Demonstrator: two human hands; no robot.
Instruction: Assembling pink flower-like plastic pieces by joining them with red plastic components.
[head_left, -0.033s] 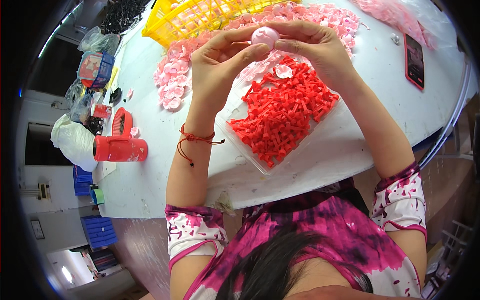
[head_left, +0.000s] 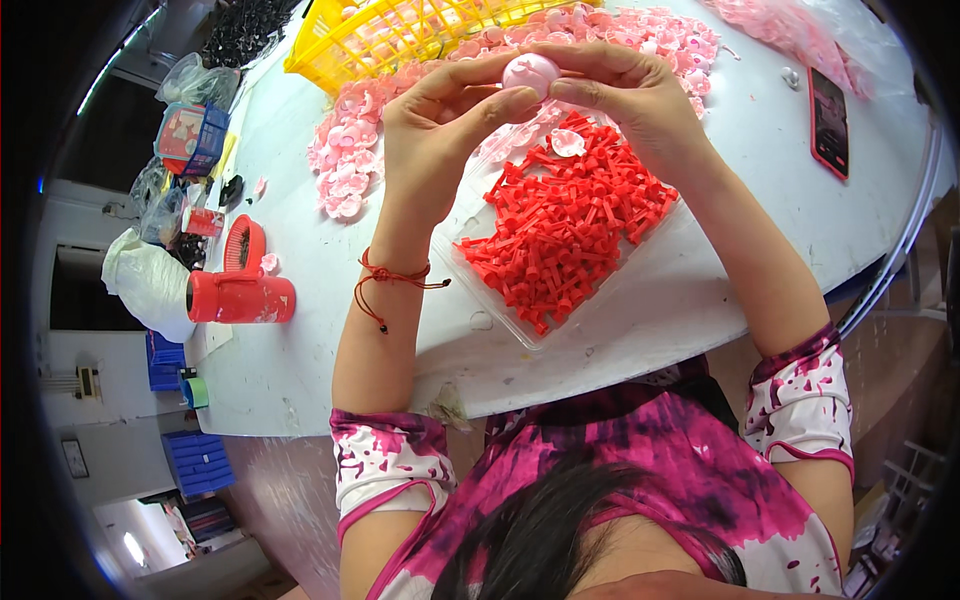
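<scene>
Between the fingertips of both hands sits a round pink plastic piece (head_left: 530, 75), ball-like in shape. My left hand (head_left: 440, 115) pinches it from the left with thumb and fingers. From the right, my right hand (head_left: 630, 95) grips it the same way. Just below the hands lies a clear plastic tray (head_left: 533, 338) heaped with small red plastic pegs (head_left: 570, 230). One pale pink cup-shaped piece (head_left: 567, 143) rests on top of the pegs. Behind and beside my hands spreads a pile of pink plastic pieces (head_left: 345, 165), partly hidden by the hands.
A yellow basket (head_left: 345, 50) holding pink pieces stands at the far side. To the right lies a phone (head_left: 829, 125) in a red case, near pink pieces in clear plastic bags (head_left: 800, 40). At left are a red flask (head_left: 240, 298) and a round red basket (head_left: 244, 245).
</scene>
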